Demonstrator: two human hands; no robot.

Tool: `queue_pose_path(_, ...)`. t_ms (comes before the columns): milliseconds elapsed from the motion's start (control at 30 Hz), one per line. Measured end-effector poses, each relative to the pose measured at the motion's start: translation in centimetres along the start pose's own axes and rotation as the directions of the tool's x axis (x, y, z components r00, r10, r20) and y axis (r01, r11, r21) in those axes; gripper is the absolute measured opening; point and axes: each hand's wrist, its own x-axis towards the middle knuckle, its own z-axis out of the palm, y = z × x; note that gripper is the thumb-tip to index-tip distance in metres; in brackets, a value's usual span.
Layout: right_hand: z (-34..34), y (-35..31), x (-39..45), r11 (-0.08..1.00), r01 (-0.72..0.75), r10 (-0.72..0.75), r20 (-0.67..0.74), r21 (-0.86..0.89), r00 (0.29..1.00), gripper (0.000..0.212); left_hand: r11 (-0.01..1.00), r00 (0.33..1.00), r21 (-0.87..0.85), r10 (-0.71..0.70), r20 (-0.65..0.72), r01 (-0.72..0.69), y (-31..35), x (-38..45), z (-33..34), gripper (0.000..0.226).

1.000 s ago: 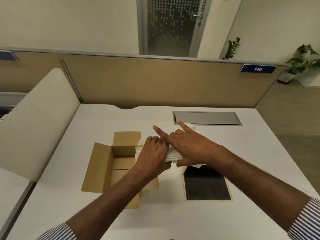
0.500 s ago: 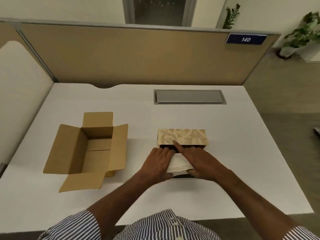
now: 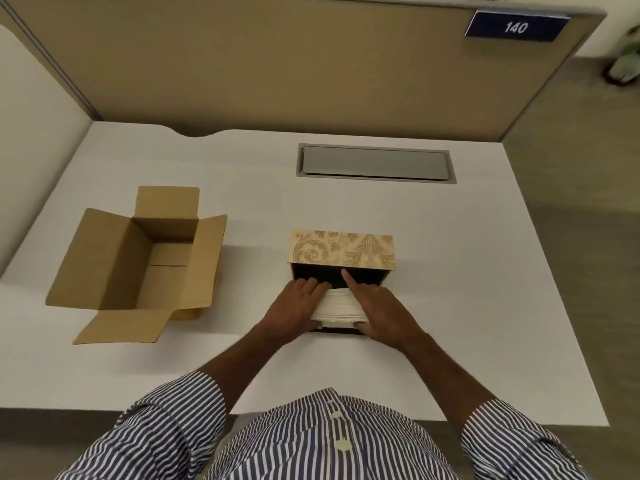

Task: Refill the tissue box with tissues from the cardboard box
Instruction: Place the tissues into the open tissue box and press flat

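Observation:
A stack of white tissues point(image 3: 337, 308) rests in the black open bottom of the tissue box point(image 3: 343, 248), whose gold-patterned side stands up behind it. My left hand point(image 3: 294, 308) grips the stack's left end. My right hand point(image 3: 379, 310) grips its right end, with the index finger stretched over the top toward the box's dark inside. The brown cardboard box point(image 3: 114, 258) sits to the left with its flaps spread, and I see nothing inside it.
The white desk point(image 3: 485, 271) has a grey cable hatch point(image 3: 375, 163) at the back. A tan partition point(image 3: 277, 64) with a blue "140" plate point(image 3: 516, 26) closes the far side. The desk's front edge is near my striped shirt.
Both hands carried the tissue stack from above the cardboard box rightward into the tissue box. The view has tilted down and the cardboard box now shows no tissues.

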Motion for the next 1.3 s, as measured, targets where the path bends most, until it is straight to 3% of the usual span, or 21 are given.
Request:
queue_pose_path(267,1.0,2.6,-0.1,0.999,-0.036,0.036,-0.029,0.019,0.999,0.11,1.0,0.997,-0.008,0.0,-0.071,-0.001,-1.0,0.4,1.4,0.086)
queue_pose_path(533,1.9,5.2,-2.0,0.987,-0.084,0.1,-0.112,0.137,0.989,0.105,0.975,0.983,-0.223,-0.029,-0.183,-0.012,-3.3,-1.4,3.1,0.097)
queue_pose_path(767,2.6,5.5,-3.0,0.913,-0.212,0.254,-0.08,0.35,0.964,0.112,0.859,0.972,-0.478,-0.23,-0.041,0.183,-4.5,-2.8,3.8,0.107)
queue_pose_path(1000,3.0,5.5,-2.8,0.835,-0.27,0.342,-0.069,0.48,0.937,0.105,0.77,0.963,-0.6,-0.269,0.005,0.218,-4.6,-2.3,3.5,0.107)
queue_pose_path(1300,2.4,5.3,-2.7,0.802,-0.218,0.296,-0.053,0.556,0.954,0.108,0.748,0.966,-0.628,-0.257,0.022,0.214,-4.7,-1.9,3.5,0.107)
